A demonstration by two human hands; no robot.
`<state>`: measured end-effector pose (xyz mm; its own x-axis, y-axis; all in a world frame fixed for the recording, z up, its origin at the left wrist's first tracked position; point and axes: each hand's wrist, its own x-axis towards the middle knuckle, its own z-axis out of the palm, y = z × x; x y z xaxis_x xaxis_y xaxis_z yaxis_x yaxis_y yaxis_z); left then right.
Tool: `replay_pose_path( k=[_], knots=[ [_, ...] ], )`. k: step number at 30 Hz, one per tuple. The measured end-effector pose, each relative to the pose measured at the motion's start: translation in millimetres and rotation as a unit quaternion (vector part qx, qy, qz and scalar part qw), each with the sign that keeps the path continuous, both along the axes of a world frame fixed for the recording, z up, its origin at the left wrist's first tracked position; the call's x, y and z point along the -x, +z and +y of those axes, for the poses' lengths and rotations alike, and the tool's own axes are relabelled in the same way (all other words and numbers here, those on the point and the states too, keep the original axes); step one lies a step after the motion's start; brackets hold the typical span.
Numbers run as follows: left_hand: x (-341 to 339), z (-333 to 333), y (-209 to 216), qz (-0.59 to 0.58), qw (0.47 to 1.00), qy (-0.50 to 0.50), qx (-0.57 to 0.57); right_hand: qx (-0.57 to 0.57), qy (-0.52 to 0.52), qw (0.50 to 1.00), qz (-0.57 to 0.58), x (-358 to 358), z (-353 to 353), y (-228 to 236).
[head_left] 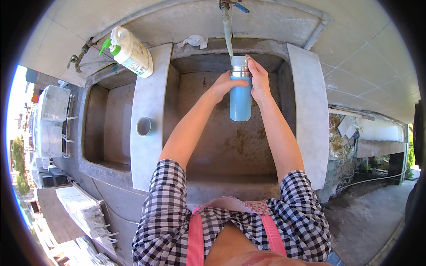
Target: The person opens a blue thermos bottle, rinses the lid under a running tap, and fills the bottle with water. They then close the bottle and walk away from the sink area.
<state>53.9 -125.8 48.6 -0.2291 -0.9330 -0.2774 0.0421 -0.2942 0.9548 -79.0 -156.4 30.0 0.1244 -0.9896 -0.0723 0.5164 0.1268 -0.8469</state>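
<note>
Light-blue drinking bottle (240, 99), a single one, is in our two hands above the larger basin (222, 155); its visible blue side is plain, below a steel neck band and a pale top. Our left hand (224, 86) is closed on it from the left, thumb laid across the front just under the band. Our right hand (258, 80) grips the upper right side, fingers reaching up beside the pale top. Just beside that top is the lower end of one pale hose (227, 33), hung from a tap with a blue lever (239, 7); we cannot tell whether water runs.

Two pale stone slabs, a left slab (148, 97) and a right slab (310, 111), flank the basin. On the left one we count one small cup (145, 126) and, at its far end, one white pump bottle (133, 53) with a green pump head and one printed label, too small for us to read. One crumpled white scrap (194, 41) lies on the far rim. Farther left are a second, smaller basin (117, 128) and a second tap (80, 55).
</note>
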Motion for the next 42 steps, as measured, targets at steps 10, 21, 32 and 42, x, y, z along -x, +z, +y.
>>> replay_pose_path(
  k=[10, 21, 32, 42],
  knots=[
    [2.4, -16.6, -50.0, 0.003, 1.0, -0.012, 0.001, -0.023, -0.003, 0.999, -0.031, 3.2, -10.9, -43.2],
    [-6.8, 17.6, -57.9, 0.058, 0.994, 0.091, 0.002, -0.035, 0.032, 0.999, -0.007, -18.6, 15.2, -41.3],
    [-27.9, 139.4, 4.6, 0.077, 0.958, 0.248, 0.119, 0.277, 0.019, 0.931, 0.235, -57.1, 145.5, 33.1],
    [-96.7, 230.0, 59.4, -0.135, 0.876, 0.396, 0.24, 0.208, 0.239, 0.946, 0.065, -134.5, 197.6, 79.7]
  ],
)
